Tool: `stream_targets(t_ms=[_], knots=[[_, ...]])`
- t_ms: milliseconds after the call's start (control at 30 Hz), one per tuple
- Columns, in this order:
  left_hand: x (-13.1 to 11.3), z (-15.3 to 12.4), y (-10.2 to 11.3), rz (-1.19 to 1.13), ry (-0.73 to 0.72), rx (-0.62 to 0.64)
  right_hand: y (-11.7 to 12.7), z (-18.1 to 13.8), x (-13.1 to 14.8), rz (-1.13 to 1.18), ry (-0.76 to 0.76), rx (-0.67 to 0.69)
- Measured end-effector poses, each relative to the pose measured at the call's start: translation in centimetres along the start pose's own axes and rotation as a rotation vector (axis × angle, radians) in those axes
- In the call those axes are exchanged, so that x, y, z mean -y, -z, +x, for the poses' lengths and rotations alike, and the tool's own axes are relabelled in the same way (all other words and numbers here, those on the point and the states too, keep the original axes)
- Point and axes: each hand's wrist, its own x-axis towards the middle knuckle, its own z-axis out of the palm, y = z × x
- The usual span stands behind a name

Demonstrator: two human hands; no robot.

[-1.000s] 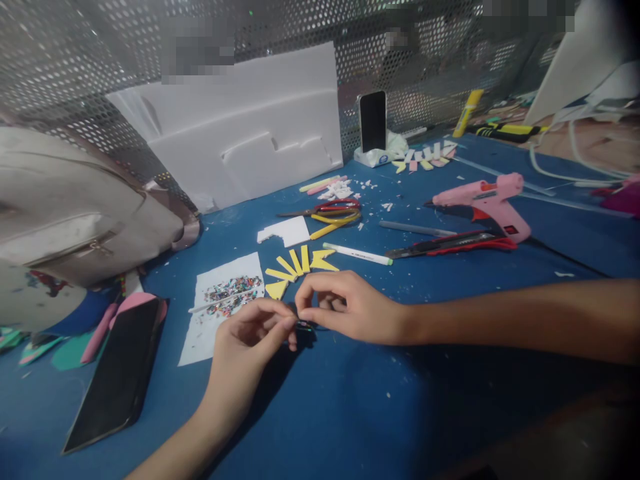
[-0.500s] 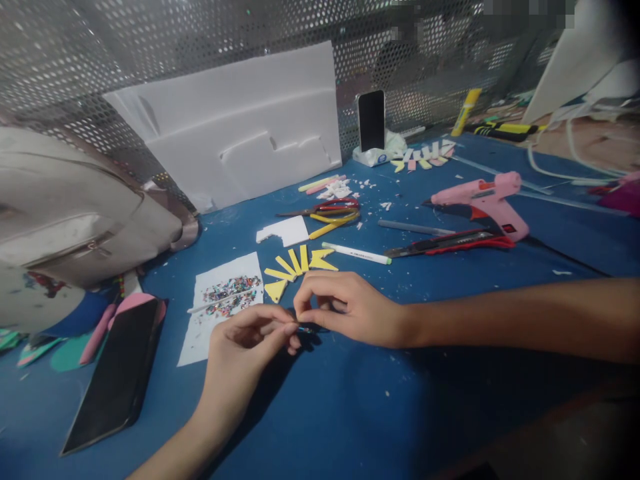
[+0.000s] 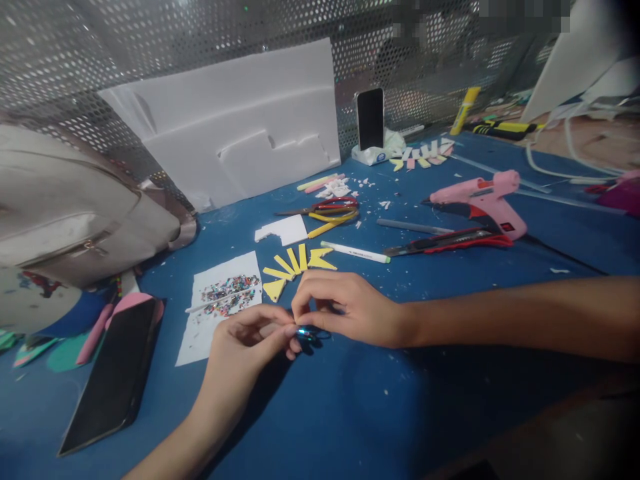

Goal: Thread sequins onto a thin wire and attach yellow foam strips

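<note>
My left hand (image 3: 253, 337) and my right hand (image 3: 350, 308) meet above the blue table, fingertips nearly touching. Thumb and forefinger of each are pinched together on a small shiny blue piece (image 3: 304, 332) with a thin dark loop on its right side. Its exact kind is too small to tell, and fingers cover part of it. Left of the hands lies a white paper sheet (image 3: 193, 343) bearing many small multicoloured glittering bits and a thin white stick (image 3: 220, 301). Just beyond the fingertips, yellow cut strips and pieces (image 3: 290, 264) lie in a fan.
A pink glue gun (image 3: 480, 193), a red-and-black cutter knife (image 3: 450, 241) and a white marker (image 3: 356, 252) lie on the right. Scissors (image 3: 333, 210) rest behind the strips. On the left are a dark phone (image 3: 113, 380) and a pale bag (image 3: 85, 200). Another phone (image 3: 370, 120) stands at the back.
The shiny blue piece shows more clearly between my fingertips and catches the light. Both hands keep their pinch and have barely moved. The view has shifted slightly.
</note>
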Motion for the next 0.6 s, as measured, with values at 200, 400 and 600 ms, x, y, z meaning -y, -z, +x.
stream_targets(t_ms=[200,400,600], knots=[[0.03,0.10,0.04,-0.002,-0.009,-0.001,-0.04,0.07,0.20,0.001,-0.045,0.021],[0.30,0.27,0.43,0.046,-0.046,-0.020,-0.03,0.07,0.33,0.017,-0.191,0.041],[0.16,0.24,0.41,0.033,-0.049,-0.016,0.09,0.27,0.51,0.072,-0.248,0.069]])
